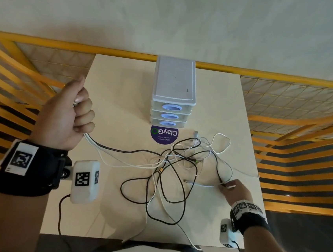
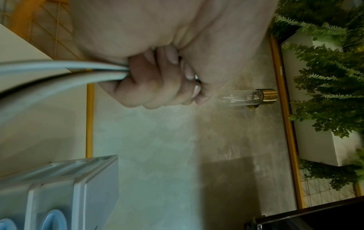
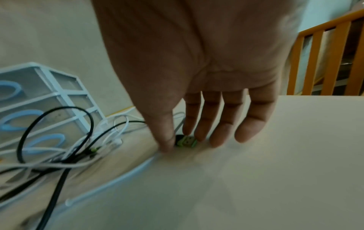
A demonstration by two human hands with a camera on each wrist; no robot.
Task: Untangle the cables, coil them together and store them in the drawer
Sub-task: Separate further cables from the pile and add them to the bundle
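Note:
Several black and white cables (image 1: 178,164) lie tangled on the cream table (image 1: 123,100), in front of a white three-drawer unit (image 1: 174,89) whose drawers are all closed. My left hand (image 1: 74,112) is raised over the table's left side, its fist gripping a bundle of cable ends (image 2: 59,68) that run down to the tangle. My right hand (image 1: 231,187) reaches down to the table at the right. Its thumb and forefinger pinch the green-and-black plug (image 3: 186,141) of a black cable, and a white cable (image 3: 118,179) lies beside the thumb.
A purple round sticker (image 1: 164,134) sits in front of the drawer unit (image 3: 49,96). Yellow railings (image 1: 47,41) surround the table on three sides. One white cable hangs over the near table edge (image 1: 196,247). A glass lamp (image 2: 250,98) and plants (image 2: 325,77) show beyond the left hand.

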